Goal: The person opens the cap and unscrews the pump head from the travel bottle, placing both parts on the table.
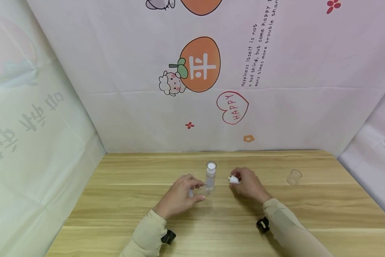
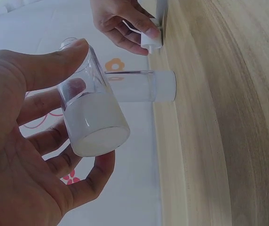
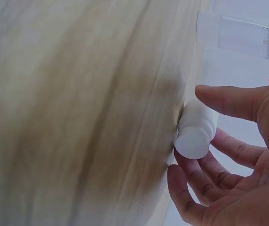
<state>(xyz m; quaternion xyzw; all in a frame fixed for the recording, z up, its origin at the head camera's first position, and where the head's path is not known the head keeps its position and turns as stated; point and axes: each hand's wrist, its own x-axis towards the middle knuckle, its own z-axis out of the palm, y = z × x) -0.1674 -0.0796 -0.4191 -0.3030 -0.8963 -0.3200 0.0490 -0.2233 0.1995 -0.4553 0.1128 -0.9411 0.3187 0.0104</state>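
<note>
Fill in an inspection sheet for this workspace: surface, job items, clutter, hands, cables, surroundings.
Surface: wood-grain table.
Job items: clear bottle, tilted; white pump-like piece; upright bottle standing on the table; clear cap-like piece on the table, to the right of the right hand.
Clutter: nothing seen.
Hands: left hand holds the clear bottle; right hand holds the white pump-like piece; black devices show at both sleeves.
Cables: nothing seen.
Surroundings: white printed sheet behind the table, another at left.

Backdrop (image 1: 131, 71) — "HAPPY" heart (image 1: 232, 107), "Happiness itself" slogan (image 1: 259, 46)
</note>
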